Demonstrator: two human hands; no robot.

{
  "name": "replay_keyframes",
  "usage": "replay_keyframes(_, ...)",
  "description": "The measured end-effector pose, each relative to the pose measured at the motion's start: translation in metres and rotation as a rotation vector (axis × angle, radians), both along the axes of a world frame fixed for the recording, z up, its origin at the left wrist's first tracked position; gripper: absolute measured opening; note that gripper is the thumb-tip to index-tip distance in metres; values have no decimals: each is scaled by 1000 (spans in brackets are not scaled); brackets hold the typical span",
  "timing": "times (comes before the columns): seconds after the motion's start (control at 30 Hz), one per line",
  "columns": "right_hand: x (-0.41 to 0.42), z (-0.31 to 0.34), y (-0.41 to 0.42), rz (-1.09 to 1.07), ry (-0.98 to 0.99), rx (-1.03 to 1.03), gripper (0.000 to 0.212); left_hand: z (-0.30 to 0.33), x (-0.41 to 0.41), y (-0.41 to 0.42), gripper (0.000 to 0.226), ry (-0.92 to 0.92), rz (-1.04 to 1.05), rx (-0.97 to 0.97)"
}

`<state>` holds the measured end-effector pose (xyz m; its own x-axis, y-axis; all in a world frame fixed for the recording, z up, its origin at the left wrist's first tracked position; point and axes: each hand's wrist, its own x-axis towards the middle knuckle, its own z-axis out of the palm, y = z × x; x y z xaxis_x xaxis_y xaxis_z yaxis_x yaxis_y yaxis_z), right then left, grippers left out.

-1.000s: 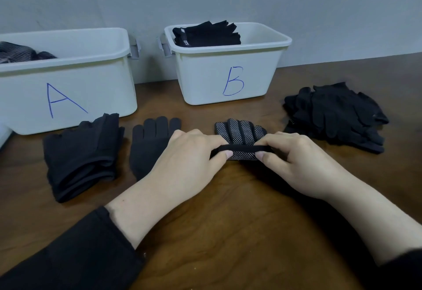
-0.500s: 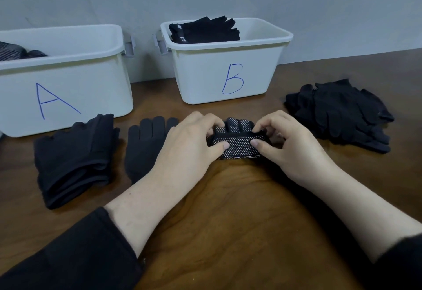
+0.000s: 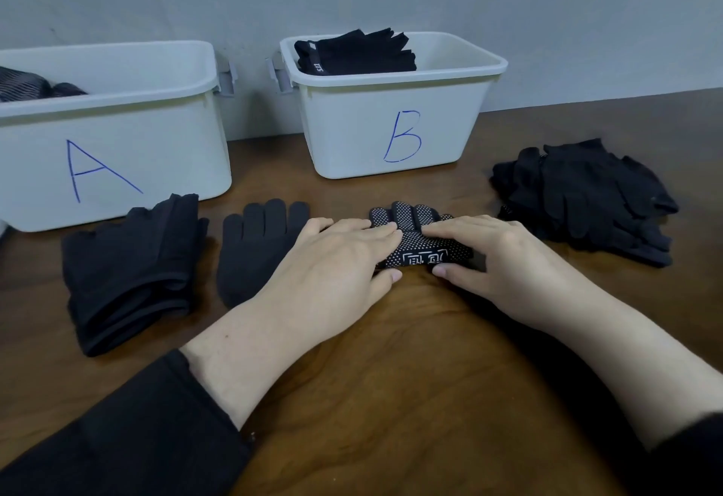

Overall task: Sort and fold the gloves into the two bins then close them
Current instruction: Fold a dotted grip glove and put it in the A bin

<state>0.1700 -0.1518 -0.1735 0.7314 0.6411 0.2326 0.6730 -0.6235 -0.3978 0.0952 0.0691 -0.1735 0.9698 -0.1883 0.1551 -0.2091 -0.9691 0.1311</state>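
Note:
A black glove with white dots lies folded in half on the wooden table in front of bin B. My left hand and my right hand press flat on its top from either side, each thumb against the front fold. Only the glove's fingertips and its printed middle show between them. White bin A stands at the left with grey striped gloves inside. Bin B holds folded black gloves. Both bins have no lid on.
A loose pile of black gloves sits to the right of my right hand. One plain black glove lies flat beside my left hand, and a folded stack of black gloves is further left. A grey wall stands behind the bins.
Both hands have carried the glove's cuff forward over its fingers, and the glove now lies doubled. The pinching fingers have flattened onto the folded glove.

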Motion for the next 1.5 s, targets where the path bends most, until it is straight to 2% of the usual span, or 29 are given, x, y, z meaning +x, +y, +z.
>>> replay_keyframes(0.33, -7, 4, 7, -55, 31, 71, 26, 0, -3, -2, 37, -89, 50, -120)
replay_keyframes(0.57, -10, 14, -5, -44, 278, 171, 15, 7, -11, -6, 27, -45, 108, -418)
replay_keyframes(0.73, -10, 17, -8, -66, 315, 235, 9, 5, -11, -4, 21, -25, 166, -560)
replay_keyframes(0.9, -4, 10, -5, -92, 203, 85, 17, 6, -7, -1, 22, -226, 152, -378)
replay_keyframes(1.0, -4, 13, -2, -34, 170, 26, 22, 6, -6, 0, 21, -209, 43, -260)
replay_keyframes(1.23, 20, 51, 19, 34, 411, -270, 38, 3, 1, 5, 24, -134, -10, -225)
replay_keyframes(1.5, 33, 83, 60, 120, 514, -609, 43, 3, 4, 11, 25, -146, -65, -232)
